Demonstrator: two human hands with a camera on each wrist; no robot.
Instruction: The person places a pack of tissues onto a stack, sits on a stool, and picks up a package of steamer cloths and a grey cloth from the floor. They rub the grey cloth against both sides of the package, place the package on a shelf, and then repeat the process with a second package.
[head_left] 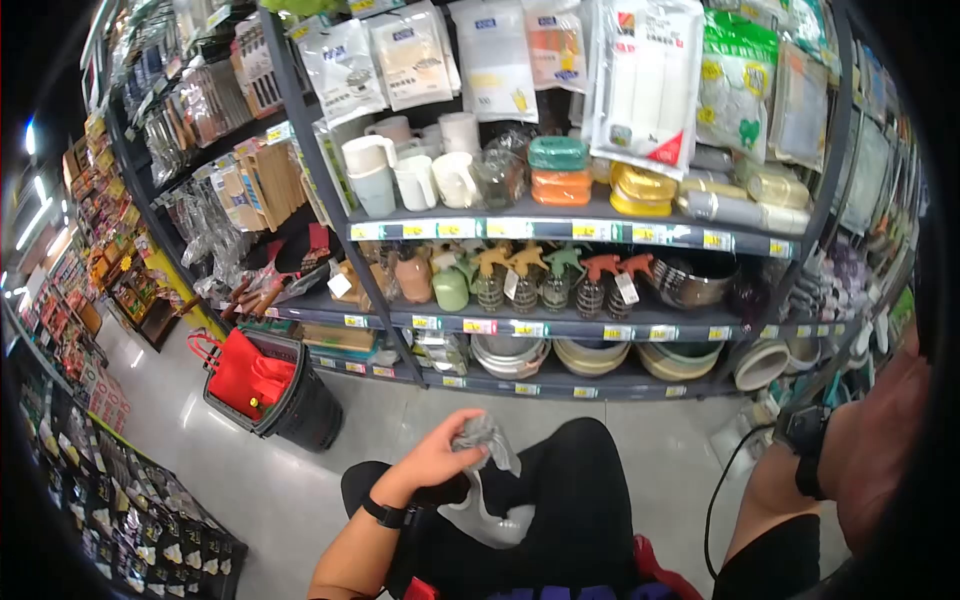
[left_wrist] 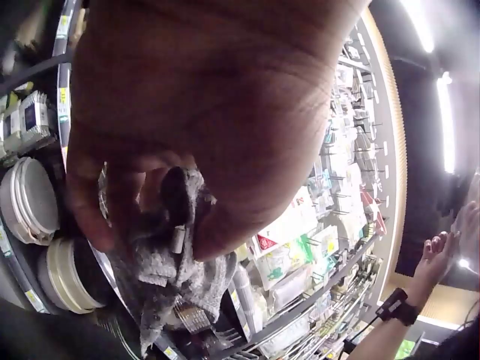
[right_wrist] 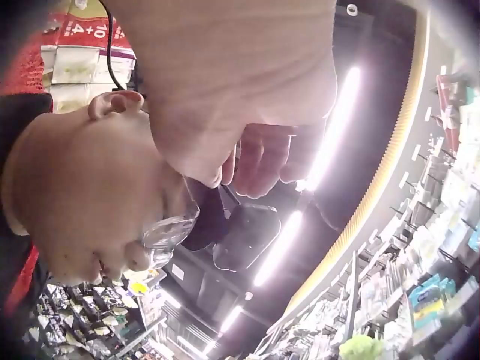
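In front of the lap, my left hand (head_left: 440, 455) grips a crumpled grey cloth (head_left: 487, 440) between thumb and fingers. A loose fold of it hangs below the fingertips. Seen closely in the left wrist view, the cloth (left_wrist: 180, 262) is a speckled, bunched fabric. Below that hand a smooth light grey piece (head_left: 490, 525) lies over the dark trousers. My right hand (head_left: 885, 450) is raised at the far right, close to the head. In the right wrist view its fingers (right_wrist: 262, 161) bend loosely near a dark head-worn device (right_wrist: 247, 236).
A dark shopping basket (head_left: 310, 400) with a red bag (head_left: 255, 370) stands on the floor at left. Ahead, a shelf rack holds cups (head_left: 455, 180), spray bottles (head_left: 555, 285) and bowls (head_left: 590, 355). A black cable (head_left: 715, 500) hangs from the right wrist.
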